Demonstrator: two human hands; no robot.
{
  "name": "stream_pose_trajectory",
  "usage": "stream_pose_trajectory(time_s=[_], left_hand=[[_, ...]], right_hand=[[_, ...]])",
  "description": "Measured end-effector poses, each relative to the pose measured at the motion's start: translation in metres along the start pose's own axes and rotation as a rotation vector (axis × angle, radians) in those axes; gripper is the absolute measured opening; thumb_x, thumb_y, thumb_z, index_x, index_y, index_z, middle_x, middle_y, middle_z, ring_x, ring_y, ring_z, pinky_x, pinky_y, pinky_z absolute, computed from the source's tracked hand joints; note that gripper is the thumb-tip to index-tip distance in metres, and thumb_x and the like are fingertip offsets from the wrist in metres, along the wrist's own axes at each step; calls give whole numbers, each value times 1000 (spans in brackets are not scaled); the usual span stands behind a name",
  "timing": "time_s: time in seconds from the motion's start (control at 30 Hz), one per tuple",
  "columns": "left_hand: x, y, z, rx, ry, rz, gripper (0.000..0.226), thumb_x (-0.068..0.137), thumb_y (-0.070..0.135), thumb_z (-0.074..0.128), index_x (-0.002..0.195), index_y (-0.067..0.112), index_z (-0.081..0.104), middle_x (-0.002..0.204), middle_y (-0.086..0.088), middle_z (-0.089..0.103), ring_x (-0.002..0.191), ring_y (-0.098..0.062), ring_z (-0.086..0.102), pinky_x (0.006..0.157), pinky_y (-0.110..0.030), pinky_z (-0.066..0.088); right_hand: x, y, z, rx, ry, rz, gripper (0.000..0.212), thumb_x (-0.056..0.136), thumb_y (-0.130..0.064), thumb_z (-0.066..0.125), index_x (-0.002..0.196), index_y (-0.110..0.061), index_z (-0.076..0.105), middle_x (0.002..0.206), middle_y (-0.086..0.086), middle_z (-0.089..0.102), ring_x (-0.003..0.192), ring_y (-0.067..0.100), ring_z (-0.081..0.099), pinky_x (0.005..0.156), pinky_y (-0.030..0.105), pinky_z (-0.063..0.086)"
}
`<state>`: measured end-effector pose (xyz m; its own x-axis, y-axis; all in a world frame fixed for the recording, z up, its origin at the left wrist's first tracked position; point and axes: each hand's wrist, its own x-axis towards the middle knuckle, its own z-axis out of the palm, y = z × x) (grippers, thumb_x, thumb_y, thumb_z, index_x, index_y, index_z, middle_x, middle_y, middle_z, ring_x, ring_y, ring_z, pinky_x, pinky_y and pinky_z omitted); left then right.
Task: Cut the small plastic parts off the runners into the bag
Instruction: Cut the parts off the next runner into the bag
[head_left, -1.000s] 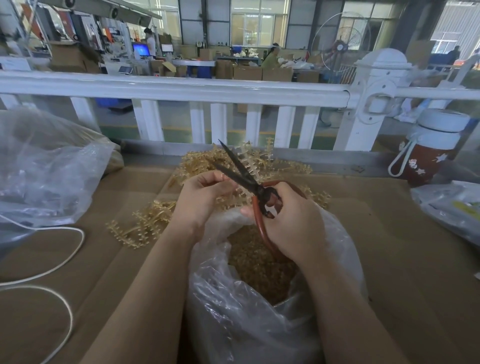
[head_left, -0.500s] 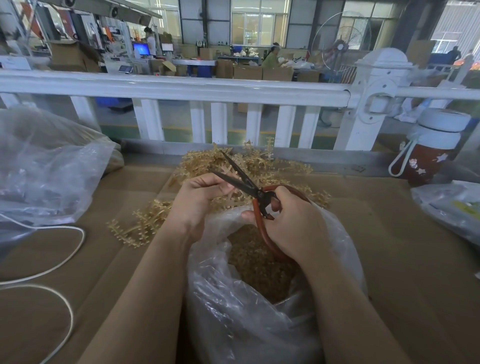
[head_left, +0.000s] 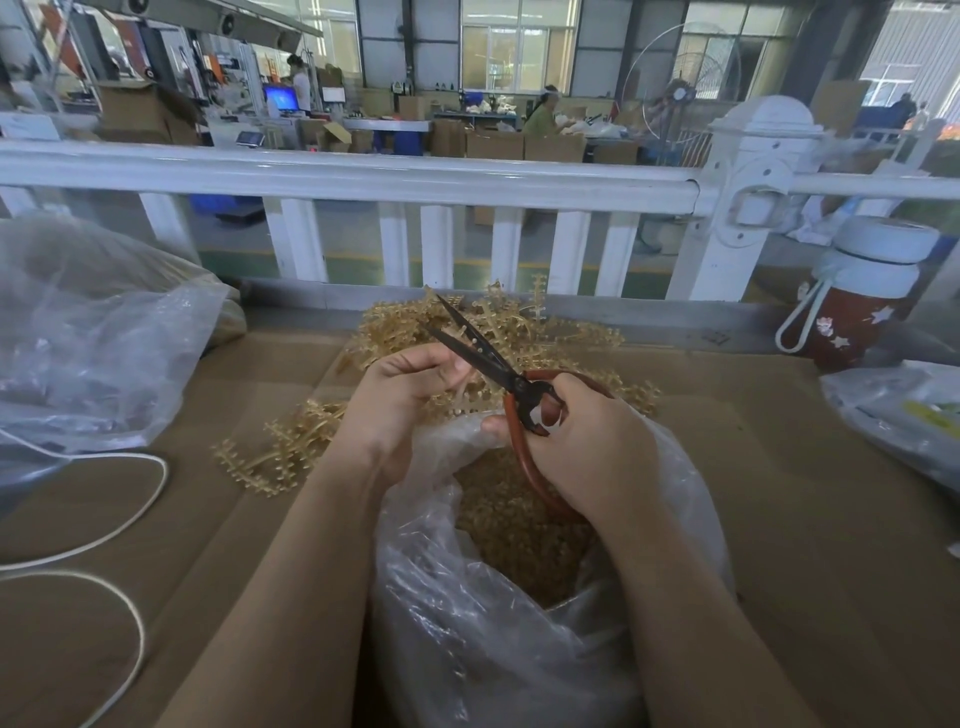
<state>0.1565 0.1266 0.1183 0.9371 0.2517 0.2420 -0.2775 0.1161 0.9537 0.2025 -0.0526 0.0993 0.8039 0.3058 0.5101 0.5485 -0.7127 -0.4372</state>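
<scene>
hands over crinkly clear bag (head_left: 467, 649), left hand (head_left: 400, 400) pinching spiky tan runner (head_left: 457, 402), right hand (head_left: 587, 441) gripping red-handled scissors (head_left: 511, 382)

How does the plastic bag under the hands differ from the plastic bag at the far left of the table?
The near bag stands open at the top, showing a heap of small tan parts inside; the left bag lies slumped and bunched, its contents unclear. The near bag sits directly below the left hand and right hand; the left bag lies apart from them, untouched. Both are clear, crinkled plastic resting on the cardboard.
</scene>
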Motion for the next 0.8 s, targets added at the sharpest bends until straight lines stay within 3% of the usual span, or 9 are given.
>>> stream_pose_trajectory(time_s=[0.23, 0.4, 0.57, 0.73, 0.8], left_hand=[[0, -1, 0, -36, 5, 5, 7, 76, 21, 72, 70, 18, 75, 74, 3, 68, 76, -8, 61, 84, -26, 41], [1, -1, -2, -21, -24, 11, 11, 78, 22, 71, 67, 21, 74, 73, 4, 68, 75, -8, 61, 83, -26, 40], [2, -4, -4, -12, -48, 23, 12, 80, 22, 71, 69, 17, 73, 75, 3, 68, 76, -8, 61, 85, -26, 41], [4, -7, -4, 0, -64, 41, 8, 79, 22, 72, 72, 18, 74, 74, -2, 65, 74, -9, 59, 75, -13, 47], [5, -8, -5, -3, -59, 46, 10, 78, 20, 72, 77, 10, 74, 77, -5, 66, 75, -10, 61, 74, -13, 48]], right_hand=[[-1, 1, 0, 23, -14, -18, 73, 66, -95, 41, 88, -28, 62, 74, -19, 64, 63, -5, 51, 56, 8, 35], [-1, 1, 1, 27, -16, -18, 77, 65, -96, 39, 91, -28, 64, 76, -15, 67, 68, 1, 59, 60, 15, 46], [-1, -1, 0, 59, -11, -22, 78, 63, -96, 38, 94, -29, 64, 76, -17, 66, 67, 0, 58, 59, 12, 42], [-2, -1, 0, 46, 15, -24, 76, 65, -96, 39, 89, -28, 65, 71, -15, 65, 64, 3, 58, 57, 14, 42], [-2, -1, -1, 25, 33, -21, 72, 66, -95, 43, 84, -28, 63, 67, -16, 62, 63, 6, 57, 54, 16, 40]])
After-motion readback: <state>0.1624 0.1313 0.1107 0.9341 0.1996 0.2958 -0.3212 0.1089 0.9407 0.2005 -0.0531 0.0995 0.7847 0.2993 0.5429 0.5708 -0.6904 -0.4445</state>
